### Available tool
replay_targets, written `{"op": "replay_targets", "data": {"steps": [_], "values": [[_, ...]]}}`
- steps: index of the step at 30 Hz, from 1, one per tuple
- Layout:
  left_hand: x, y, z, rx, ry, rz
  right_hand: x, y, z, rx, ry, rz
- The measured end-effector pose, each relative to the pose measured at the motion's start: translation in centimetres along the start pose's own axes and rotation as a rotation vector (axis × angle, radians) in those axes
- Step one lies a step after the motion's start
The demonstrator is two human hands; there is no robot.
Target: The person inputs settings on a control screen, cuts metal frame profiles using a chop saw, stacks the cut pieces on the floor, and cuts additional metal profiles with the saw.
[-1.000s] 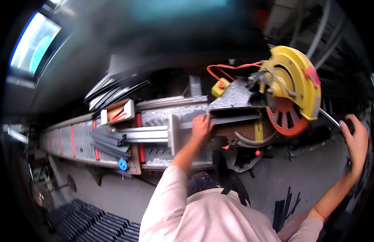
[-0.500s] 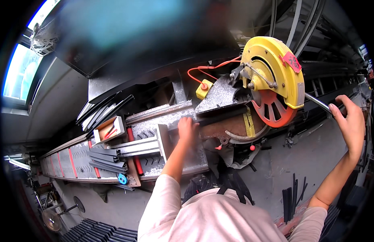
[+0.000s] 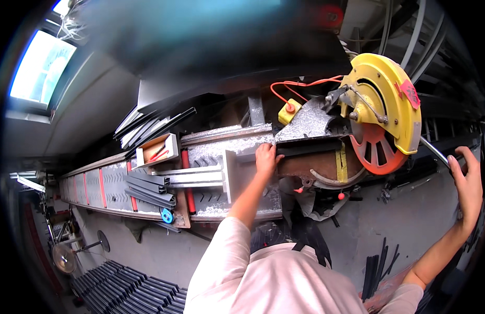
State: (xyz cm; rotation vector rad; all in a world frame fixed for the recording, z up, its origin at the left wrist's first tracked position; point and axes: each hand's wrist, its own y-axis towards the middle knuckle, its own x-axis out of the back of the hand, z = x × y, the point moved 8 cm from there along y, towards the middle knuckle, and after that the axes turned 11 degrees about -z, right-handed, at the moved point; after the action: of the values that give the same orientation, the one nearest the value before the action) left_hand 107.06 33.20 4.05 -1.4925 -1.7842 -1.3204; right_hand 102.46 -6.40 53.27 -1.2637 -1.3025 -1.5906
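Note:
My left hand (image 3: 266, 159) is closed over a dark profile bar (image 3: 310, 147), which lies along the back fence of the saw bench. To its left stands the upright plate of a silver metal stop (image 3: 228, 178). Out at the right, the fingers of my right hand (image 3: 466, 172) curl around the end of the metal handle (image 3: 434, 150) of a cut-off saw. The saw has a yellow blade guard (image 3: 386, 99) and a slotted orange-red lower guard (image 3: 376, 149). Its blade is mostly hidden behind the guards.
A long roller bench (image 3: 114, 183) runs left, carrying several dark profile pieces (image 3: 148, 191), an open box (image 3: 169, 149) with red-handled tools, and a blue tape measure (image 3: 167, 215). Stacked dark profiles (image 3: 127, 288) lie lower left. A red cable (image 3: 305, 83) runs behind the saw.
The whole view has shifted, so the bench and saw appear farther right. My left hand, blurred before, now rests on the dark bar. My right hand remains at the handle.

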Motion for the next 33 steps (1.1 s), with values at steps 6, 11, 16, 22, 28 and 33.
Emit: {"op": "replay_targets", "data": {"steps": [6, 11, 16, 22, 28, 33], "values": [[-0.6, -0.1, 1.5, 0.1, -0.017, -0.003, -1.1, 0.2, -2.3, -0.043, 0.006, 0.03], [-0.8, 1.4, 2.1, 0.063, -0.064, 0.064, -1.2, 0.0, -2.7, -0.039, -0.016, 0.05], [-1.1, 1.0, 2.0, -0.021, -0.084, 0.132, -0.3, -0.1, -1.1, -0.014, 0.069, -0.064], [-0.1, 1.7, 0.8, -0.029, -0.101, 0.049, 0.4, 0.0, -0.1, 0.049, 0.059, -0.026], [0.1, 1.9, 0.4, 0.011, -0.013, 0.099, 1.8, -0.9, 2.8, 0.133, -0.076, -0.09], [0.4, 1.9, 0.7, 0.069, 0.018, 0.169, -0.6, -4.1, 1.8, 0.179, -0.184, -0.085]]}}
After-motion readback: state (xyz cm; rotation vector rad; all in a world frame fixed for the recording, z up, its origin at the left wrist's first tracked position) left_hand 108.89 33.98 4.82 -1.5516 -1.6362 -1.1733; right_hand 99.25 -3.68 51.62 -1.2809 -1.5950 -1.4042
